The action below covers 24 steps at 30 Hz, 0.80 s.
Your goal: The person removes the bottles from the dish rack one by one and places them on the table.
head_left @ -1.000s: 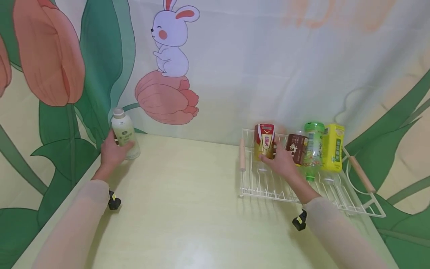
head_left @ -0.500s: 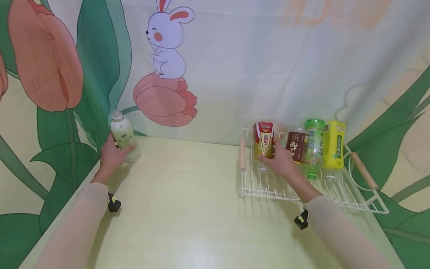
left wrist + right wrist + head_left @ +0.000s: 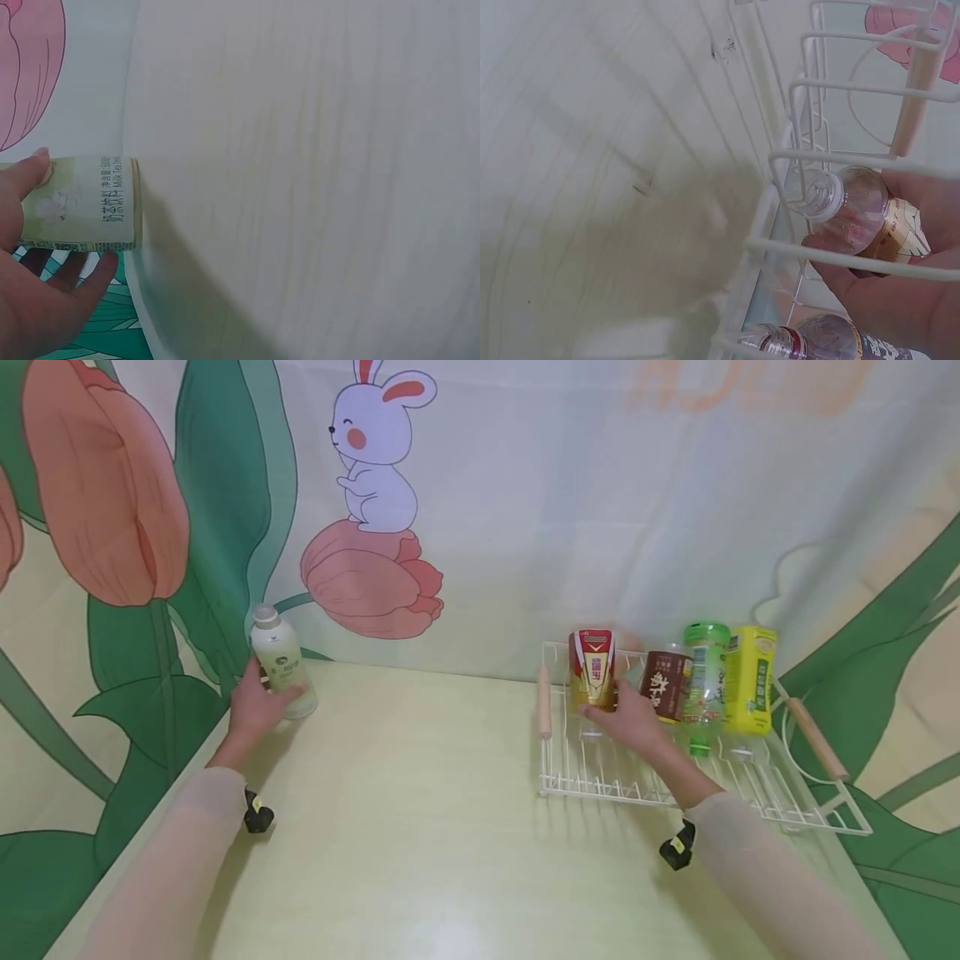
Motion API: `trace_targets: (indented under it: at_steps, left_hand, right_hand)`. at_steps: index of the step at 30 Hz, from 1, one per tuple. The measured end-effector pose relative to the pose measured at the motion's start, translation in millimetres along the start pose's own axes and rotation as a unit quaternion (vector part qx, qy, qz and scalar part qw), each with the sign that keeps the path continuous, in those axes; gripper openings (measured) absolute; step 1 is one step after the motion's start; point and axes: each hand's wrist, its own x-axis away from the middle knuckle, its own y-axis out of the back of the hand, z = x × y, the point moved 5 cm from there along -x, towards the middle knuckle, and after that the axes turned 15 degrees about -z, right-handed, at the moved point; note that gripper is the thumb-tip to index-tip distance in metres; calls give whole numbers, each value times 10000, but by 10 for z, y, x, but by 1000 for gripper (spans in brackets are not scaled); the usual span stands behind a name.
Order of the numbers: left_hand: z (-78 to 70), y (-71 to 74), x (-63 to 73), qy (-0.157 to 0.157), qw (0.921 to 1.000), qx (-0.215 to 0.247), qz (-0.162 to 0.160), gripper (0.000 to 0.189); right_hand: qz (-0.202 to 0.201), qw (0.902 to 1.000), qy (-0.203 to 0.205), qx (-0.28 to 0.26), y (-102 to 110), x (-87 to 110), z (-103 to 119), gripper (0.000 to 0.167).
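Note:
At the table's far left, a pale green milk tea bottle [image 3: 281, 660] stands upright. My left hand [image 3: 255, 708] grips it, thumb across its front; in the left wrist view the bottle's lower end [image 3: 116, 202] is right at the tabletop. On the right, my right hand [image 3: 636, 724] holds a clear plastic bottle with a red and gold label [image 3: 592, 668], neck down in a white wire rack [image 3: 592, 789]. Its transparent neck [image 3: 821, 196] sits among the rack wires in the right wrist view. My right palm hides part of that bottle's side.
Beside the right hand, a brown-labelled bottle [image 3: 664, 687], a green bottle [image 3: 705, 672] and a yellow bottle [image 3: 750, 681] lean in the rack. Wooden handles [image 3: 544, 702] flank it. A printed curtain [image 3: 487, 527] hangs behind the pale table [image 3: 420, 793].
The head view has shifted slightly. Both hands keep their grips in nearly the same places, and the bottles stay where they were.

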Motion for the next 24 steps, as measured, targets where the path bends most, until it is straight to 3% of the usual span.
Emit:
trace_targets:
  at_steps: [5, 8, 14, 17, 19, 20, 22, 24]
  left_hand:
    - [0, 37, 10, 209, 9998, -4, 65, 97]
    - [-72, 113, 17, 186, 9998, 103, -18, 107]
    - [-462, 390, 115, 35, 9999, 0, -115, 117]
    - [-715, 530, 233, -359, 9978, -74, -551, 115]
    - [-929, 593, 358, -846, 9898, 60, -1145, 110]
    - [-1052, 611, 435, -1204, 9816, 162, -1474, 106]
    - [-1324, 617, 615, -1970, 9589, 388, -2006, 96]
    - [-1623, 584, 800, -2839, 9308, 606, -2221, 90]
  right_hand:
    - [-149, 9997, -86, -195, 76, 17, 48, 80]
    - [-233, 9994, -85, -245, 167, 39, 78, 80]
    - [-471, 9980, 167, -382, 402, 108, 212, 81]
    - [-634, 9956, 481, -486, 511, 174, 329, 79]
    - [-716, 9931, 726, -582, 567, 224, 393, 77]
    - [-761, 9916, 835, -627, 590, 247, 420, 76]
    - [-855, 9883, 1066, -670, 628, 291, 479, 75]
    - [-934, 9850, 1311, -628, 651, 350, 573, 73]
